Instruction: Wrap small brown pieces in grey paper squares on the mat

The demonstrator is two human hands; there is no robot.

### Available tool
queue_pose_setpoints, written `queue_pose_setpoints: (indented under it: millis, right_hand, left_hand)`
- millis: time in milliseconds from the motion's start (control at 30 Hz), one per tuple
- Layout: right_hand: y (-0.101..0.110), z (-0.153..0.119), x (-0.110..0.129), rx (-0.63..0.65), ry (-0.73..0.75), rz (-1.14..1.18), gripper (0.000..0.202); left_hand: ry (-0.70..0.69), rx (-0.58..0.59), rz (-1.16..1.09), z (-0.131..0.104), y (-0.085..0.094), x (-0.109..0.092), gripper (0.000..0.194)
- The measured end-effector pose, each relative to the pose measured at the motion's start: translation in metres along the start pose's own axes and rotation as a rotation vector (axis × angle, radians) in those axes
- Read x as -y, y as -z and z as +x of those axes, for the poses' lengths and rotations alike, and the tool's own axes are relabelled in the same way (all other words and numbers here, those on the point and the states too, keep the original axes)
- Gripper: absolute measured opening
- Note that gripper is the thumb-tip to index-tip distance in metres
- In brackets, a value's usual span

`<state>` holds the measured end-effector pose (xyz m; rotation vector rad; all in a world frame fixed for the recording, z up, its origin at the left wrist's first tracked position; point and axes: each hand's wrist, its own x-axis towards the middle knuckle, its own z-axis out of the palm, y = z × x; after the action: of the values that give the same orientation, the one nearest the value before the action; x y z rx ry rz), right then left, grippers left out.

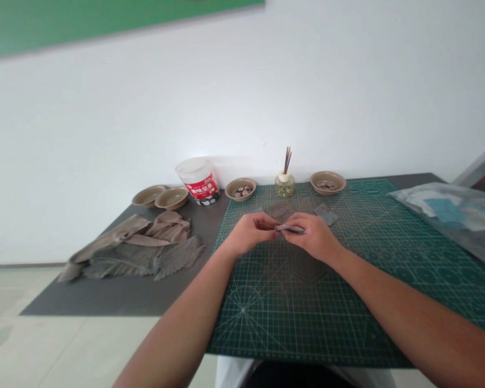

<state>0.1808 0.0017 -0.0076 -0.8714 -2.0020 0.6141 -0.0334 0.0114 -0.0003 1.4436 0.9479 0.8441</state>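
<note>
My left hand (255, 231) and my right hand (312, 235) meet above the green cutting mat (307, 318). A small, flat greyish piece (291, 228) is pinched in my right hand, its left end reaching the fingertips of my left hand. The fingers of my left hand are closed at that end; what they grip there is too small to tell. Behind my right hand a small clear packet (326, 214) lies on the mat. Two brown bowls, one at the left (241, 189) and one at the right (327, 183), hold small round pieces.
Between those bowls stands a glass bottle (285, 184) with dark sticks. Further left are a red-labelled tub (199, 182), two more bowls (172, 198) and a crumpled grey-brown cloth (141, 245). A clear plastic bag (448, 207) lies at the right. A white wall rises behind.
</note>
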Motion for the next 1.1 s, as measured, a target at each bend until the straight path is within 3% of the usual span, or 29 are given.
queue_pose_setpoints:
  millis: [200,400,533,667,900,1100]
  right_hand:
    - [0.001,-0.001,0.005,0.0,-0.023,0.01,0.013]
    - [0.002,-0.001,0.005,-0.156,-0.148,-0.13,0.008]
    - [-0.002,0.001,0.002,-0.181,-0.075,-0.13,0.016]
    - [-0.007,0.002,0.003,-0.217,0.003,-0.148,0.015]
    - [-0.012,-0.002,0.006,-0.153,0.051,-0.23,0.028]
    - [-0.015,-0.003,0.007,-0.066,-0.03,-0.344,0.026]
  left_hand:
    - [-0.006,0.011,0.0,0.001,0.001,0.001,0.031]
    - [-0.062,-0.107,-0.027,0.005,-0.001,0.006,0.026]
    - [-0.09,-0.156,-0.026,0.008,-0.004,0.01,0.023]
    - [-0.074,-0.127,0.008,0.007,-0.006,0.011,0.019]
    - [-0.11,-0.166,0.155,0.004,-0.007,0.006,0.024]
    - [-0.11,-0.228,0.304,0.004,-0.011,0.006,0.022]
